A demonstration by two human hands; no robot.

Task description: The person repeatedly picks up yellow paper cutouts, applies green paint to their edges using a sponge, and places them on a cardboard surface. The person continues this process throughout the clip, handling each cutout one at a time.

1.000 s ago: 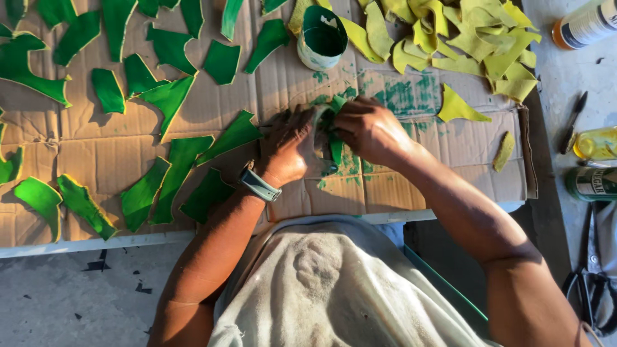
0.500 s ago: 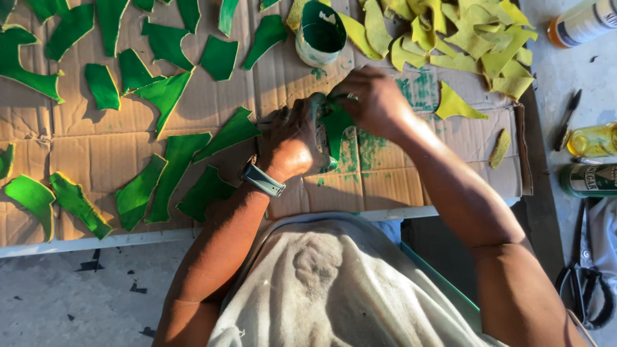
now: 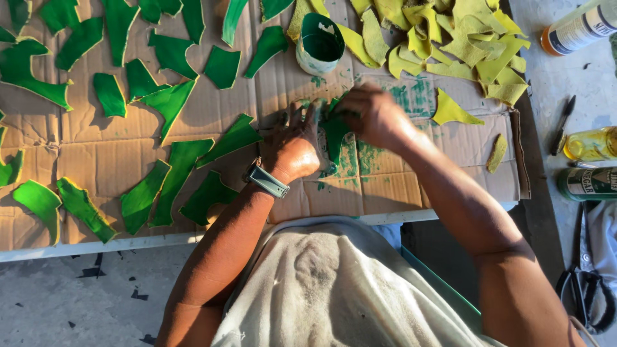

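Observation:
My left hand (image 3: 297, 146), with a watch on the wrist, presses down on a green-dyed leather piece (image 3: 335, 132) lying on the stained cardboard sheet (image 3: 379, 183). My right hand (image 3: 373, 115) is closed over the upper part of the same piece; whatever it grips is hidden under the fingers. A tub of green dye (image 3: 319, 42) stands just beyond both hands. Yellow undyed pieces (image 3: 450, 35) are heaped at the back right, one lone yellow piece (image 3: 453, 110) lying right of my right hand.
Several green pieces (image 3: 173, 96) are spread over the cardboard to the left. On the grey surface at right are a bottle with an orange base (image 3: 581, 29), a yellow bottle (image 3: 591, 144), a green can (image 3: 588, 183), a pen (image 3: 562, 122) and scissors (image 3: 588, 295).
Both hands have shifted up and slightly right along the green piece, and my right hand has moved back and forth over it. The rest is unchanged.

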